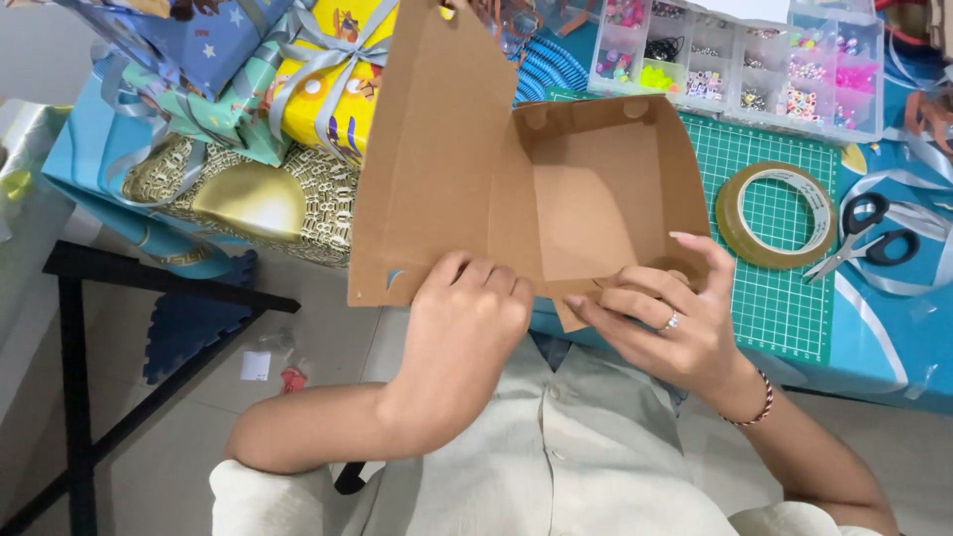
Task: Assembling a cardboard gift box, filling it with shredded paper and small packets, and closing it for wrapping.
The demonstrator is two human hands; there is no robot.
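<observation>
A brown cardboard box (596, 189) lies open over the table's near edge, its lid flap (432, 149) standing up to the left. My left hand (467, 318) grips the box's near wall where lid and base meet. My right hand (665, 318), with a ring and a red bracelet, pinches the near right wall and a small tab there. The box is empty inside.
A green cutting mat (784, 218) lies under the box. On it sits a roll of clear tape (777, 213); scissors (866, 238) lie to the right. A clear bead organiser (740, 60) stands behind. Wrapped gifts (248, 99) are piled at the left.
</observation>
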